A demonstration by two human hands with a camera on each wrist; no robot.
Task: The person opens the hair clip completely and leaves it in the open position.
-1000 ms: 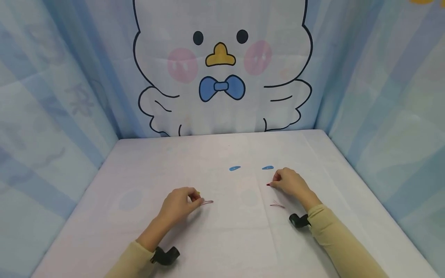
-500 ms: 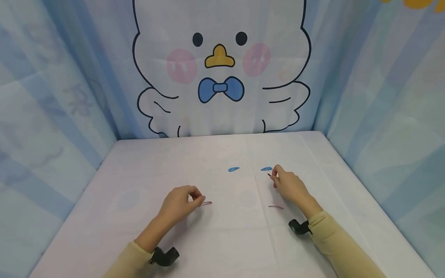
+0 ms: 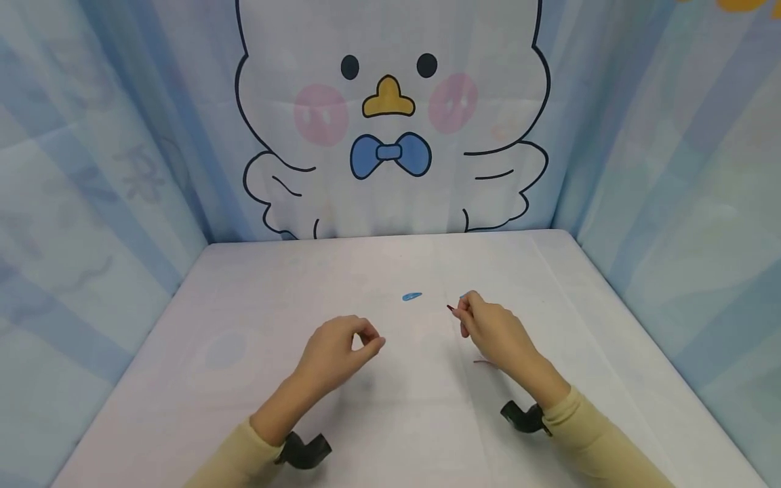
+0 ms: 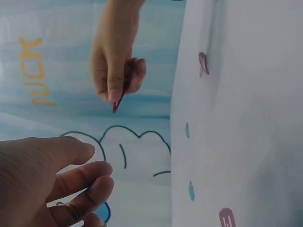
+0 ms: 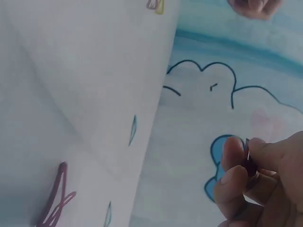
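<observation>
My right hand [image 3: 500,332] pinches a small dark red hair clip [image 3: 450,308] between thumb and fingertips, raised above the table. In the left wrist view that clip [image 4: 117,104] points out of the pinch. My left hand [image 3: 334,352] hovers to the left, fingers loosely bent; the left wrist view shows its thumb and fingers apart with nothing between them. A mauve hair clip [image 5: 152,4] and a yellow one [image 5: 160,6] lie side by side on the table; my left hand hides them in the head view. Another mauve clip [image 3: 485,362] lies partly behind my right wrist.
One blue hair clip [image 3: 411,296] lies farther back on the white table [image 3: 427,420]. A second blue clip [image 3: 462,295] is mostly covered by my right hand. Blue printed curtains [image 3: 671,169] stand around the table's back and sides.
My left hand has lifted off the mauve clip and moved right, leaving the yellow clip on the table. My right hand has carried the dark red clip leftward.
</observation>
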